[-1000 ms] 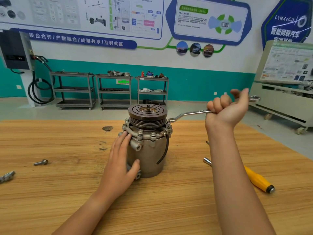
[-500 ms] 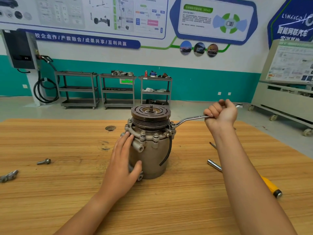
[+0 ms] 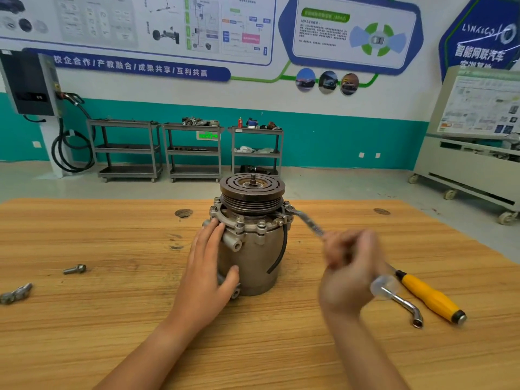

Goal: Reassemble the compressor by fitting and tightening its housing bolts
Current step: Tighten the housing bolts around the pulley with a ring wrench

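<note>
two hands are sharing the work. the left hand (image 3: 208, 266) is lying open, fingers straight, bracing the grey metal compressor (image 3: 253, 254), which is standing upright on the wooden table (image 3: 112, 319). the right hand (image 3: 349, 271), blurred, is seemingly gripping the slim steel ring wrench (image 3: 309, 222), whose ring is sitting on a housing bolt (image 3: 288, 206) at the flange's right edge. it is worth keeping the ring fully seated and level, and pulling smoothly while the left palm is resisting any twist.
</note>
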A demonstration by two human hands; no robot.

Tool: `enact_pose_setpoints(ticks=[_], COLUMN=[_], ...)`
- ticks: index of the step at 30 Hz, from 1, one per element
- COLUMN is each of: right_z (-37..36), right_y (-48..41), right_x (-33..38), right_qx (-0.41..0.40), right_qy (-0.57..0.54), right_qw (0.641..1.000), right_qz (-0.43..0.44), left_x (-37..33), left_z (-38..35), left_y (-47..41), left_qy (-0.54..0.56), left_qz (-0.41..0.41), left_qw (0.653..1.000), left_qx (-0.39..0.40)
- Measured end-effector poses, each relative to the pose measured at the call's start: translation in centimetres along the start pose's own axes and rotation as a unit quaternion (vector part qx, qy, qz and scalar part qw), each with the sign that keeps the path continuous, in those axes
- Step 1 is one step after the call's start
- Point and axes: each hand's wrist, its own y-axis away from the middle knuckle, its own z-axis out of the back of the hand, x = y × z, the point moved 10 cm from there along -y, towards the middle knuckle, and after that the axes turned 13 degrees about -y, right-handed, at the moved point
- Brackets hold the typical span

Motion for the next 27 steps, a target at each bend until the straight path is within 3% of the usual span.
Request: enact_pose_setpoints(ticks=[2, 4, 9, 12, 15, 17, 19, 21, 24, 27], right_z=[-3.7, -5.4, -2.5, 0.0, 3.8, 5.5, 5.9, 4.9, 2.5, 1.7], right_y=[5.4, 7.1, -0.5, -2.8, -3.5, -3.6, -4.0, -4.4, -4.2, -3.0], right_x=[0.3, -0.4, 4.1, 5.1, 3.0, 1.4, 0.6, 0.1, -1.7, -3.6], right_qx=[0.167, 0.216, 0.038, -0.073, -0.205, -0.250, -0.229, -0.161, -0.059, -0.005], right_qy=[0.095, 0.122, 0.019, -0.037, -0.077, -0.098, -0.067, 0.000, 0.078, 0.151], right_qw=[0.978, 0.965, 0.997, 0.996, 0.973, 0.951, 0.952, 0.963, 0.959, 0.941], right_qz=[0.081, 0.080, 0.069, 0.038, -0.070, -0.151, -0.192, -0.216, -0.267, -0.302], left_x=[0.0, 0.2, 0.3, 0.3, 1.2, 3.2, 4.8, 4.8, 4.9, 5.1], left_z=[0.0, -0.1, -0.3, -0.2, 0.6, 0.7, -0.5, -1.6, -1.8, -1.4], left_y=[0.1, 0.1, -0.2, -0.2, -0.8, -1.5, -1.9, -2.0, -2.3, -2.5], left_qy=[0.003, 0.011, 0.015, 0.026, 0.062, 0.119, 0.185, 0.217, 0.241, 0.251], left_qz=[0.003, 0.006, 0.004, -0.004, 0.019, 0.085, 0.143, 0.144, 0.156, 0.164], left_qw=[1.000, 1.000, 1.000, 1.000, 0.998, 0.989, 0.971, 0.963, 0.956, 0.953], left_qx=[-0.001, 0.002, 0.001, 0.002, -0.014, -0.007, 0.043, 0.076, 0.063, 0.053])
